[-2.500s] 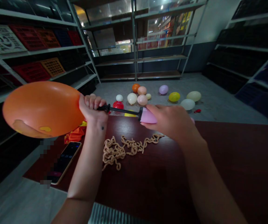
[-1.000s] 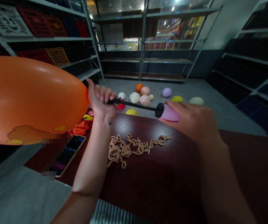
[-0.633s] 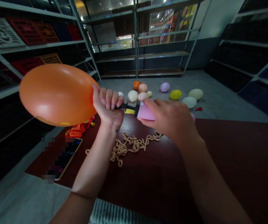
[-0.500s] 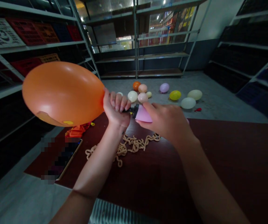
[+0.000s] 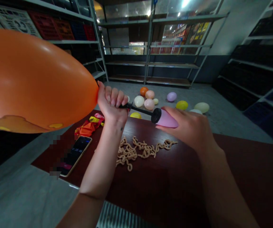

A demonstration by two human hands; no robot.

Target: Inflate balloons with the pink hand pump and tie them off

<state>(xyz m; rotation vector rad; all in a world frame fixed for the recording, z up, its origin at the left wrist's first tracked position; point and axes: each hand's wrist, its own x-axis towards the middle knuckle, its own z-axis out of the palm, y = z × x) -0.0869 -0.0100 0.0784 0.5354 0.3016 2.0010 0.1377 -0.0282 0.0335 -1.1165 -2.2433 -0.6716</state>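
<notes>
A large inflated orange balloon (image 5: pixel 39 82) fills the left of the head view, its narrow end at my left hand (image 5: pixel 112 103). That hand is closed round the balloon's neck and the black front end of a hand pump. From it a black rod runs right to the pump's pink body (image 5: pixel 167 119), which my right hand (image 5: pixel 188 126) grips. The neck itself is hidden by my left fingers. Beneath my hands, tan twisted cords (image 5: pixel 136 150) lie in a tangle on the dark red table (image 5: pixel 160 190).
At the table's left are a phone (image 5: pixel 76 155) and deflated orange balloons (image 5: pixel 86 128). Several inflated balloons (image 5: pixel 149 104) lie on the floor beyond the table. Metal shelves (image 5: pixel 148 63) stand behind and on both sides, with crates (image 5: pixel 43 25) at the upper left.
My right hand has moved right with the pink pump body, and more black rod shows. The orange balloon appears larger and further left. The view has shifted, showing more deflated balloons.
</notes>
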